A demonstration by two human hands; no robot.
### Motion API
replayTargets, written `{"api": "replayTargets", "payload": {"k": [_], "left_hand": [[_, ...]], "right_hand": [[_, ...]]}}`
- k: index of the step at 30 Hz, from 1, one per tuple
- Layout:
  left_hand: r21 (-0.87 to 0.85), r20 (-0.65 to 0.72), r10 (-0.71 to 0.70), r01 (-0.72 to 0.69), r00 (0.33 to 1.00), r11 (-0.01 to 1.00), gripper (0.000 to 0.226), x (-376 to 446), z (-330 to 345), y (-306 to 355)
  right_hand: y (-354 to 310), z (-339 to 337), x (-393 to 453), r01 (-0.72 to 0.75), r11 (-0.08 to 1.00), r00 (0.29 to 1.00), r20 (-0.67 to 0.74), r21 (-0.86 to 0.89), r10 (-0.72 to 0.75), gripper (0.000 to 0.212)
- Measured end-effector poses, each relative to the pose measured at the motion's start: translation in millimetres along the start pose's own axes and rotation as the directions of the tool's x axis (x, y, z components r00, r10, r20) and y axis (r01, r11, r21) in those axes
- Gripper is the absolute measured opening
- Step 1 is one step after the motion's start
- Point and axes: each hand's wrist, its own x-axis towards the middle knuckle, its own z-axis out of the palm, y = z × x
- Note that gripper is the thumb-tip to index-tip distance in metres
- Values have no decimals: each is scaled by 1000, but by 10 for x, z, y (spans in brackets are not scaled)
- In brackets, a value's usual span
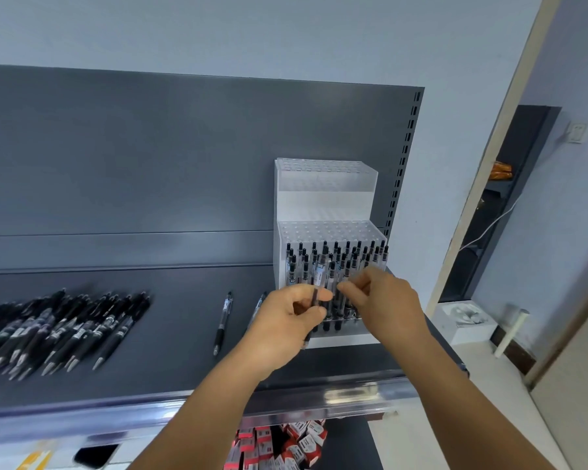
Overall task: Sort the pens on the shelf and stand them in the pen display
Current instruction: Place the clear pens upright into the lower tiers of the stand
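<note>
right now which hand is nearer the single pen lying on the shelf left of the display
Left. The left hand is just right of the lone pen, gripping another pen; the right hand is farther right, at the display.

Two bare forearms reach into view from the bottom edge, uncovered all the way to the frame's edge, with no sleeve or cuff showing on either. The left hand [287,317] and the right hand [384,300] are both bare: no glove, ring, watch or wristband can be seen on the fingers or wrists. Short fingernails show on the left hand's thumb and fingers
</note>
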Motion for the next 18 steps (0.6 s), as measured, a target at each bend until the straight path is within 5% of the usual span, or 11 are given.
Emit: {"api": "replayTargets", "payload": {"k": [3,6,10,14,18], "left_hand": [[-91,-40,13,-17,999,996,20,24,39,-3],[-77,-9,34,-34,999,996,12,41,102,1],[-7,-1,53,-53,999,999,14,57,187,31],[358,39,61,-71,997,931,32,52,194,-17],[558,72,120,-140,990,818,31,2,195,-46]], "right_hand": [[-92,-123,-87,56,957,997,-66,284,-38,22],[-172,-215,-167,99,853,990,38,513,-138,14],[-136,-335,-188,111,857,988,39,503,-151,23],[-30,-407,-92,130,912,974,-222,390,-44,21],[107,-292,-14,103,962,969,-243,255,-40,24]]}}
